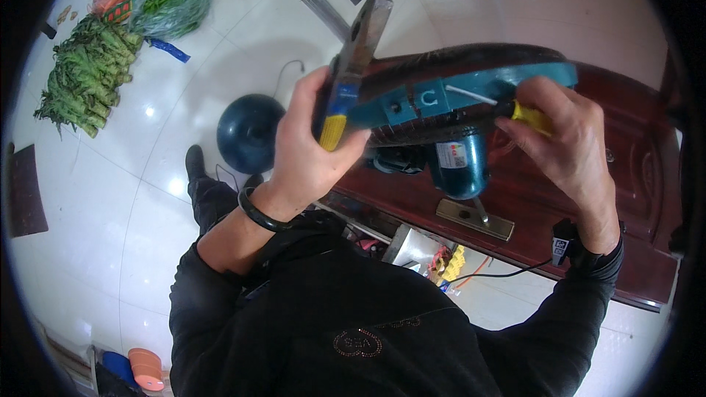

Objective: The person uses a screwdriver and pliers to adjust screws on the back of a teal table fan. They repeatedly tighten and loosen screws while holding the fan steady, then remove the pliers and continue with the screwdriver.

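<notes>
1. Over the dark-red door panel (573, 206), a teal-and-black machine (460, 165) lies before the person.
2. The right hand (570, 136) has a narrow grip on a yellow-handled screwdriver (531, 117).
3. The left hand's (305, 132) grip wraps a metal tool (360, 44).
4. Farther left, leafy vegetables (88, 77) lie on tiled floor (165, 176).

We see glossy, wood-look panelling on the dark red worktop (641, 209), with a dull, brass-toned metal plate (454, 212) along its near edge. The teal housing (471, 177) looks smooth and shiny, its label (451, 155) papery. Our screwdriver (506, 107) joins a bare metal shaft (471, 95) to a yellow plastic handle (533, 118). The floor tiles (165, 148) are polished; our black top (294, 309) is matt cloth.
</notes>
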A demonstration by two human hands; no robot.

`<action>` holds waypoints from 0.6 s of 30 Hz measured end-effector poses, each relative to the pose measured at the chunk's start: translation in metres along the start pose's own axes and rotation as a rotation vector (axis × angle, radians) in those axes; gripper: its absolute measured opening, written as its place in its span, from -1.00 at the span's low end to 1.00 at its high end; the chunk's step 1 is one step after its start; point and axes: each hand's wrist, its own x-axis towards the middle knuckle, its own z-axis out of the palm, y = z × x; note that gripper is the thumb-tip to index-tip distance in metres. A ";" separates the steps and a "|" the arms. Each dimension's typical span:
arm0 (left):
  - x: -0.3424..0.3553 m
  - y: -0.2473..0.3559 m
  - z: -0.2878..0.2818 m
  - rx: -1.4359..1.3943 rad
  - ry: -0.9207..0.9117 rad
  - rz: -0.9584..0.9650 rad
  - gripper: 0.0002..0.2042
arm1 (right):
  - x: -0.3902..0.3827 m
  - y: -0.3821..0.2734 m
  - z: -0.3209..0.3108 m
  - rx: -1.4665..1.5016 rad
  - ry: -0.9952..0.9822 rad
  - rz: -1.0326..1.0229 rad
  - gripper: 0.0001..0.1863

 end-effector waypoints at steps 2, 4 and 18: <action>0.002 0.003 0.001 0.019 -0.019 0.038 -0.27 | -0.002 0.003 -0.003 -0.013 -0.014 0.010 -0.76; 0.004 0.007 0.001 0.044 -0.035 0.073 -0.26 | -0.005 0.006 -0.007 -0.018 -0.034 0.012 -0.77; 0.015 0.042 0.004 0.123 -0.105 0.044 -0.34 | 0.001 0.010 -0.001 -0.149 0.149 -0.115 -0.60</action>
